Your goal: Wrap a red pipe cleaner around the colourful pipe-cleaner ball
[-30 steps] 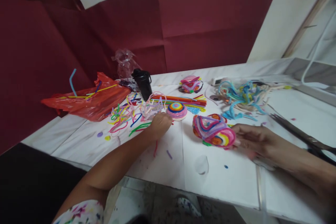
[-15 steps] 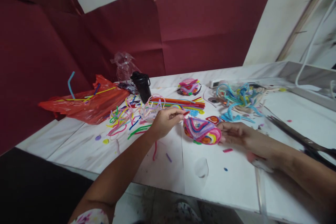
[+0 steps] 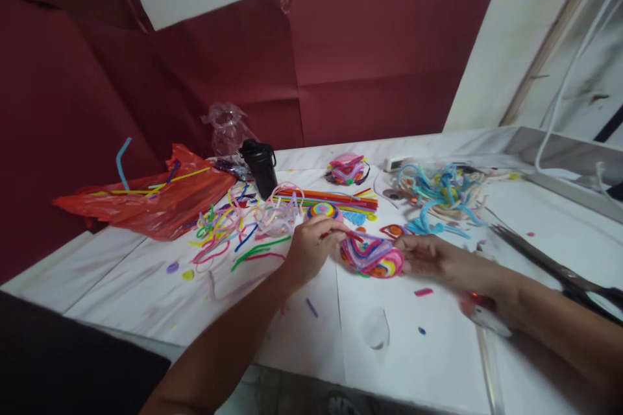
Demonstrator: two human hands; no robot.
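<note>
My right hand (image 3: 428, 256) is closed on the right edge of a colourful mask-like piece (image 3: 372, 253), covered in curved pink, purple, blue and orange pipe cleaner strips. Between the pinched fingers of my left hand (image 3: 316, 243) is a short red pipe cleaner (image 3: 348, 233), its free end over the piece's upper left part. I cannot tell whether it touches the surface. Just behind my left hand lies a disc of coloured rings (image 3: 324, 211). A small red and orange eye-shaped piece (image 3: 395, 231) lies behind the mask-like piece.
Scissors (image 3: 555, 266) lie at right beside a tangle of blue and beige pipe cleaners (image 3: 438, 191). Straight pipe cleaners (image 3: 335, 201), a black bottle (image 3: 260, 165) and a similar mask-like piece (image 3: 348, 170) stand behind. At left are loose strips (image 3: 219, 233) and a red plastic bag (image 3: 160, 207).
My left hand has moved right and lower, bringing the red pipe cleaner over the mask-like piece. My right hand still holds that piece. The view has shifted slightly.
</note>
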